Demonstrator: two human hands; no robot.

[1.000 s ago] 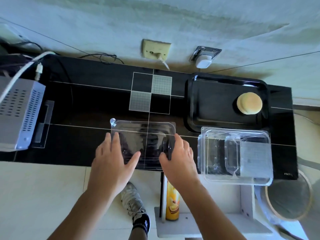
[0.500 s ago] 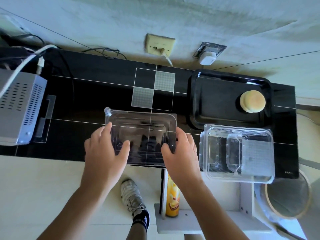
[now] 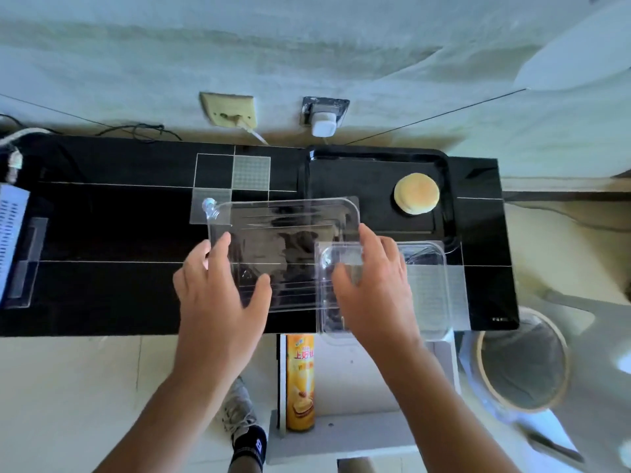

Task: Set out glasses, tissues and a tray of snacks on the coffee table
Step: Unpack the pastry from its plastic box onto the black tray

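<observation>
A clear plastic lid (image 3: 290, 240) hangs a little above the black glass table (image 3: 102, 233), held between both hands. My left hand (image 3: 218, 295) grips its near left edge and my right hand (image 3: 372, 288) grips its right edge. Under my right hand sits a clear plastic snack container (image 3: 426, 285), which the lid partly overlaps. Behind it, a black tray (image 3: 341, 186) holds one round golden bun (image 3: 416, 192) at its right side.
A grey perforated box (image 3: 10, 233) stands at the table's left end. Wall sockets with a white plug (image 3: 324, 126) are behind the table. Below the front edge stands a yellow snack can (image 3: 300, 380) on a white shelf. A round bin (image 3: 522, 360) is at right.
Both hands have lifted the clear lid and carried it to the right, so it now overlaps the clear container. The bun and tray have not moved.
</observation>
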